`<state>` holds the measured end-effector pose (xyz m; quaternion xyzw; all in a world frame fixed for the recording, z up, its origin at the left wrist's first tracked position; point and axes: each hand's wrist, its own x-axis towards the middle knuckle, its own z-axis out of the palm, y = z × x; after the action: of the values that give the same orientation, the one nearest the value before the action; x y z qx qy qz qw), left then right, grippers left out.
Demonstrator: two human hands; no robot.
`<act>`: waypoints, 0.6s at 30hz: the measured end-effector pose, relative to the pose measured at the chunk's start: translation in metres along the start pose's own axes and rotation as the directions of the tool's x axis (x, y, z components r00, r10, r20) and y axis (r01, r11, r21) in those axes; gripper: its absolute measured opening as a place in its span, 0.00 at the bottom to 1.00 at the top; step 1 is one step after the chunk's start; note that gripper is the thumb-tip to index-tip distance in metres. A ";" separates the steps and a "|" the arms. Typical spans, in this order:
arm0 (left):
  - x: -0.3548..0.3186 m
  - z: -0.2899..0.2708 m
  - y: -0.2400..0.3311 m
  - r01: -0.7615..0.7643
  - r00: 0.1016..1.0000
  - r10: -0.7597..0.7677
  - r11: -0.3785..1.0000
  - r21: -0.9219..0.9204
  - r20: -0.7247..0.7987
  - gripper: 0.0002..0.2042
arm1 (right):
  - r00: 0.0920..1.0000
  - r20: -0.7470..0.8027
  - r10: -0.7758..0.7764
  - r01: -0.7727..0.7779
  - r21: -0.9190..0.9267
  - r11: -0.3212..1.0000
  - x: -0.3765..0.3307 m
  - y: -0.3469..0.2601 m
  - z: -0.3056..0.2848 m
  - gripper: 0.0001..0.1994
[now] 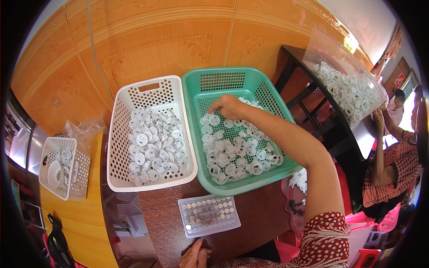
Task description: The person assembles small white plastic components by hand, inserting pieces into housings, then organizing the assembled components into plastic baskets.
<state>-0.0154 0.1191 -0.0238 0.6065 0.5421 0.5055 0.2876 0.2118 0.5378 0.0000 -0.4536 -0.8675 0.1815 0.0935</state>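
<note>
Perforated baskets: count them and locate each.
3: a large white basket left of centre, a green basket to its right, a small white basket at far left.

Translucent whitish plastic ring parts [256, 168], open-centred, loose, jumbled at mixed angles, in green perforated basket [222, 94]; heap densest toward near side, few rings near left wall, grid floor showing between. Shallow whitish rectangular tray [213, 232] flat on surface [257, 218], slightly askew, just beside basket's near edge; small round discs [188, 227] in rows, some pale, some darker grey.
</note>
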 end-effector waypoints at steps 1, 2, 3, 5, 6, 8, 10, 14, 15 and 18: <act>-0.001 0.000 -0.001 0.004 1.000 -0.004 1.000 -0.004 0.000 0.13 | 0.999 -0.033 -0.016 0.018 0.080 0.997 -0.009 -0.001 -0.001 0.21; -0.003 0.001 -0.003 0.005 1.000 -0.005 1.000 -0.007 -0.002 0.13 | 0.996 -0.076 -0.049 0.057 0.109 0.992 -0.018 -0.003 -0.001 0.18; -0.004 0.002 -0.005 0.022 1.000 -0.022 0.999 -0.040 0.000 0.13 | 0.996 -0.077 -0.046 0.054 0.106 0.993 -0.022 -0.003 0.001 0.18; -0.005 0.003 -0.006 0.038 0.999 -0.038 0.997 -0.070 0.002 0.13 | 0.986 -0.157 0.059 -0.013 0.280 0.960 -0.027 -0.002 0.005 0.13; -0.001 0.002 -0.003 0.002 1.000 -0.002 0.999 -0.037 -0.001 0.13 | 0.986 -0.157 0.062 -0.015 0.281 0.960 -0.028 -0.003 0.007 0.13; 0.002 0.002 0.000 -0.033 0.999 0.033 0.999 -0.001 0.000 0.13 | 0.967 -0.221 0.123 -0.051 0.306 0.951 -0.026 -0.005 0.014 0.07; 0.003 0.002 0.001 -0.067 0.998 0.067 0.997 0.040 0.013 0.13 | 0.956 -0.263 0.130 -0.038 0.330 0.943 -0.024 -0.008 0.018 0.05; 0.001 0.002 -0.001 -0.090 0.996 0.089 0.991 0.101 0.019 0.13 | 0.953 -0.280 0.117 0.014 0.426 0.904 -0.026 -0.009 0.022 0.04; 0.001 0.002 -0.002 -0.102 0.995 0.100 0.989 0.110 0.017 0.13 | 0.948 -0.303 0.096 0.043 0.421 0.906 -0.026 -0.011 0.022 0.04; 0.000 0.002 0.000 -0.069 0.998 0.069 0.993 0.094 0.008 0.13 | 0.954 -0.270 0.132 0.004 0.450 0.893 -0.031 -0.016 0.021 0.03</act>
<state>-0.0139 0.1194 -0.0248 0.6388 0.5433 0.4878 0.2423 0.2105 0.4988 -0.0126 -0.4705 -0.7637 0.3089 0.3161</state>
